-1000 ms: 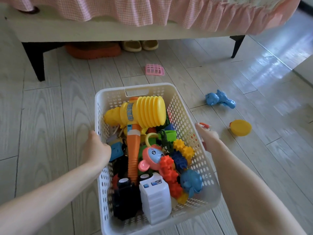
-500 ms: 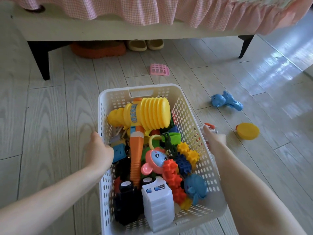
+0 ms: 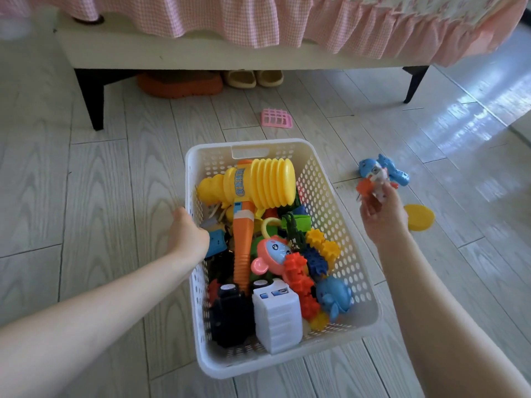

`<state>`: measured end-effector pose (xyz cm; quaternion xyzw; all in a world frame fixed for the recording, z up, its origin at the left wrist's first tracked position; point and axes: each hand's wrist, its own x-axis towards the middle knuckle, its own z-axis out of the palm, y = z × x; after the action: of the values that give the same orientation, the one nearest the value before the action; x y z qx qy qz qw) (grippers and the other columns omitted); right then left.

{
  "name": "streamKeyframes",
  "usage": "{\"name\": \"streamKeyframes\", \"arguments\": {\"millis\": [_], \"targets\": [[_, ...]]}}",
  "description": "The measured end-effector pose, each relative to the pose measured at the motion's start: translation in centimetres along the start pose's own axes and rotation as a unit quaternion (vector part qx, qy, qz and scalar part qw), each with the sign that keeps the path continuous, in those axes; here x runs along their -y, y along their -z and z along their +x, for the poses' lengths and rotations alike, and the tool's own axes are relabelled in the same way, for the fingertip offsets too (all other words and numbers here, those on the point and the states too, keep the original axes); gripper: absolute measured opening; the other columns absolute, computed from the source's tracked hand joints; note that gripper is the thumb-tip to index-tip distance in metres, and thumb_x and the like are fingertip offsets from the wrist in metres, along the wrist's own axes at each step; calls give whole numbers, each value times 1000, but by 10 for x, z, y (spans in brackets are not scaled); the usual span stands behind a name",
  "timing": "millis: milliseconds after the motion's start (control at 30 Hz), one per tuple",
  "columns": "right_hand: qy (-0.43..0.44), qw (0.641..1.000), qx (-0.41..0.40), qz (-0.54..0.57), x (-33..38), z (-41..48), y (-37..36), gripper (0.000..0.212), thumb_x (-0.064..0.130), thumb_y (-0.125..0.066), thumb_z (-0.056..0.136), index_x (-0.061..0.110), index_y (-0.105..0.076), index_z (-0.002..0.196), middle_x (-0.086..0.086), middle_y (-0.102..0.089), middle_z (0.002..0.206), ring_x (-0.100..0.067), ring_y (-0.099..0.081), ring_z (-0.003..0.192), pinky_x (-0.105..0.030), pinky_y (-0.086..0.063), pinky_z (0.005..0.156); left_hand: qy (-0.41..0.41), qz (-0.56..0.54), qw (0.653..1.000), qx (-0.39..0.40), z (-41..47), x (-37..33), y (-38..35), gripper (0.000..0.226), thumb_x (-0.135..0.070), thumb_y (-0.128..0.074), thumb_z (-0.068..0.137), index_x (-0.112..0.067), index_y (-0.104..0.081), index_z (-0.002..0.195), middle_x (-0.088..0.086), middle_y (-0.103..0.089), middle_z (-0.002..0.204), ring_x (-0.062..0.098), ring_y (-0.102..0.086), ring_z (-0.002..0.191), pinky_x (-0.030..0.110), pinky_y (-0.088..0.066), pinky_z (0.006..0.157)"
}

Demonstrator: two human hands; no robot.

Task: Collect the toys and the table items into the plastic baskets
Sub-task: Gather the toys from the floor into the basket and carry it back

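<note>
A white perforated plastic basket (image 3: 339, 206) stands on the floor, packed with toys, among them a big yellow squeaky hammer (image 3: 260, 185). My left hand (image 3: 188, 235) grips the basket's left rim. Just right of the basket, my right hand (image 3: 383, 218) is raised off the floor and pinches a small white and orange toy (image 3: 375, 183). A blue toy (image 3: 395, 170) lies on the floor behind that hand, and a yellow disc (image 3: 421, 218) lies to its right. Farther back a pink plastic grid piece (image 3: 276, 118) rests on the floor.
A bed with a pink checked skirt (image 3: 287, 21) spans the back, on dark legs (image 3: 92, 101). Beige slippers (image 3: 253, 78) and an orange mat (image 3: 179, 86) sit beneath it. Pale wood floor (image 3: 100, 196) surrounds the basket.
My right hand left the basket's right side, picked the small white and orange toy off the floor and lifted it. My left hand has stayed on the left rim.
</note>
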<state>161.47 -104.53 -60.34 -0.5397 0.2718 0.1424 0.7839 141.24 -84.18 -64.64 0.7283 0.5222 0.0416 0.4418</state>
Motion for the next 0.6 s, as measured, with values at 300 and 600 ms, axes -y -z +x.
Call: {"name": "streamKeyframes", "arguments": {"millis": [300,600], "targets": [[81,677,411,-605,-63,-119,-48,25,18,-69,82,16,-56,103,-1,-67,74,-3,-60,50,-16,-47,45,32,-111,986,120,3,14,30,53,-37,-49,91,-5,-38,132,16,-53,125,34,-55,108,46,-52,87],[69,620,411,-665,-102,-122,-52,38,17,-68,82,16,-44,111,-8,-62,72,-14,-54,47,-18,-45,39,40,-180,968,170,1,13,42,59,-47,-37,94,-10,-33,140,9,-38,144,28,-41,126,40,-45,91]]}}
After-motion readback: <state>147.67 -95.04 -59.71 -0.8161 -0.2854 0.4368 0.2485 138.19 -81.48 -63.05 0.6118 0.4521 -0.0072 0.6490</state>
